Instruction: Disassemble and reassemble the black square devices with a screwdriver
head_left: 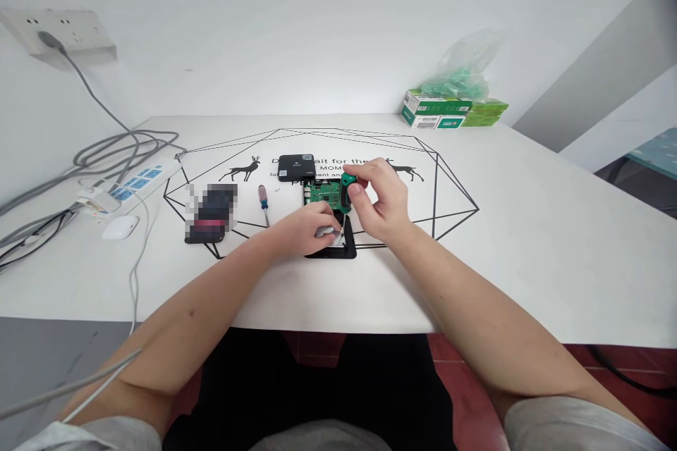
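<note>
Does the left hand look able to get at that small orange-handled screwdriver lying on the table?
Probably yes. The orange-handled screwdriver lies in the open just left of the left hand, with bare table between them. That hand now rests on the black case, though.

Single head-worn view, forward and down from above the white table (529, 239), near the seated person's forearms.

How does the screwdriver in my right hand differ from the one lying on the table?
The green-handled screwdriver stands nearly upright in the right hand, tip down on the opened black device; the spare screwdriver lies flat on the table, untouched. The held one has a green and black handle; the spare has a reddish handle with a blue collar. The left hand rests on the device beside the held one. Both are small, with slim shafts.
</note>
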